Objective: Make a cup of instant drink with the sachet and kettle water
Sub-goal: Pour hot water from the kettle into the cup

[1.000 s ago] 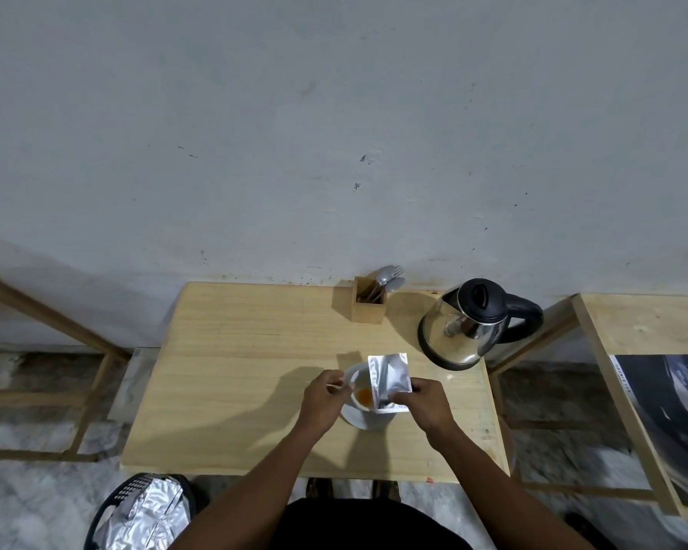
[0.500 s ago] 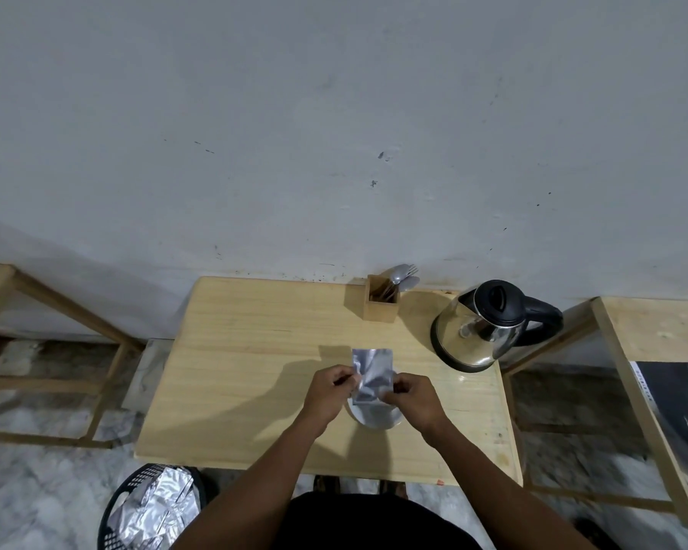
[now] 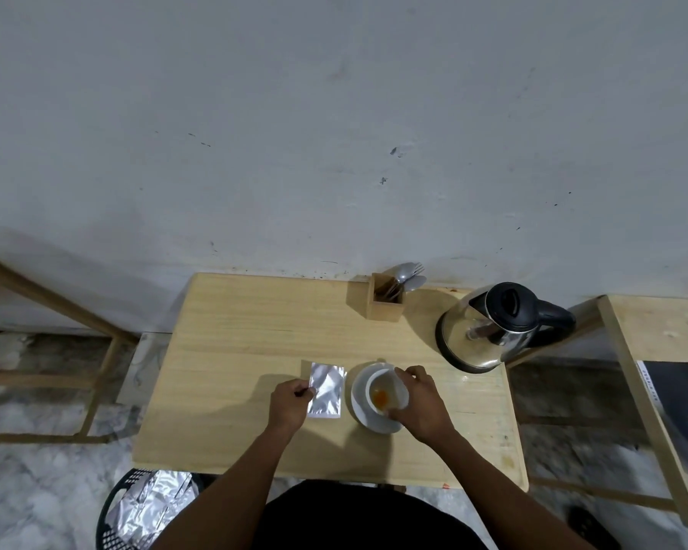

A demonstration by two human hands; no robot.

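A white cup with orange powder at its bottom stands on a white saucer near the table's front middle. My right hand wraps the cup's right side, thumb and fingers on its rim. A silver sachet lies flat on the wood just left of the saucer. My left hand rests at the sachet's left edge, fingertips pinching it. A steel kettle with a black lid and handle stands at the table's right, behind the cup.
A wooden holder with spoons and a fork stands at the table's back edge, against the wall. A black basket with silver wrappers sits on the floor at front left. Wooden frames flank the table on both sides.
The sachet was held upright over the cup with both hands; now it lies flat on the table left of the saucer, and my right hand has moved onto the cup.
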